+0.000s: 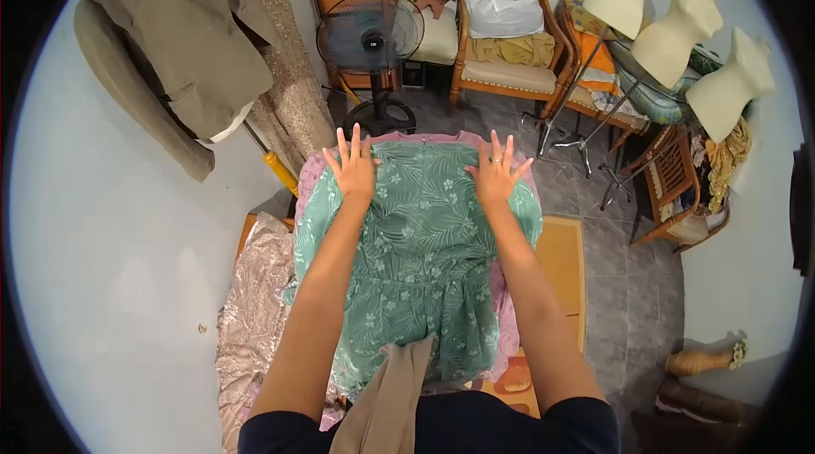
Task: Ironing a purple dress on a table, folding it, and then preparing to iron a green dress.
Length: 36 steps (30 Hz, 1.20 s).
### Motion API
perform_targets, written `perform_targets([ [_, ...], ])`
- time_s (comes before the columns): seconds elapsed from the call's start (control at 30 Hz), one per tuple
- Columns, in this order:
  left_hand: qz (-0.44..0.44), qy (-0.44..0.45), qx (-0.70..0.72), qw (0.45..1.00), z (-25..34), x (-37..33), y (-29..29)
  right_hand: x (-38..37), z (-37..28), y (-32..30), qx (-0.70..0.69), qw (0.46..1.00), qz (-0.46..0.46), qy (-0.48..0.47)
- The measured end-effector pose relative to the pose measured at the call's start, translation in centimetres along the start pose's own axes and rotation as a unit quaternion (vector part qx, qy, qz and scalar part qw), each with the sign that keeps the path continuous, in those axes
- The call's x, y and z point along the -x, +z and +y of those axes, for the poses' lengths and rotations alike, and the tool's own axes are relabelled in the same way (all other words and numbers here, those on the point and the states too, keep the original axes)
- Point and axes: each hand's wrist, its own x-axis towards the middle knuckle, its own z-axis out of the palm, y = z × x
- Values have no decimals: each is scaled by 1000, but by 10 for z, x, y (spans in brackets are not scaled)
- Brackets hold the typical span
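Observation:
A green dress point(407, 208) with a pale floral and leaf pattern lies spread out in front of me, its gathered waist and skirt toward my body. Under it, pink fabric point(509, 327) shows along the edges. My left hand point(352, 170) rests flat on the dress's upper left shoulder area, fingers spread. On the upper right shoulder area lies my right hand point(497, 174), also flat with spread fingers and a ring on one of them. Neither hand grips the cloth. A taupe cloth point(395, 395) hangs down from my front over the skirt's near edge.
Shiny beige fabric point(255, 293) drapes at the left, below a hanging brown jacket point(182, 38). A standing fan point(371, 42) is beyond the dress. Several chairs point(509, 76) hold cloth and bags. Three dress forms point(675, 25) on stands occupy the far right. A wooden board point(560, 276) lies right of the dress.

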Motion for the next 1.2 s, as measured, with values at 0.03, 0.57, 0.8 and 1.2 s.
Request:
perform_targets([
  [0.03, -21, -6, -1, 1000, 7, -2, 3, -2, 3, 6, 2, 999, 36, -5],
  [0.57, -75, -37, 59, 995, -9, -13, -3, -3, 16, -3, -68, 994, 84, -18],
  [0.8, -50, 44, 3, 998, -29, -15, -50, -13, 23, -44, -103, 992, -40, -56],
  [1.2, 182, -18, -12, 983, -48, 42, -118, -9, -8, -67, -72, 986, 60, -141],
])
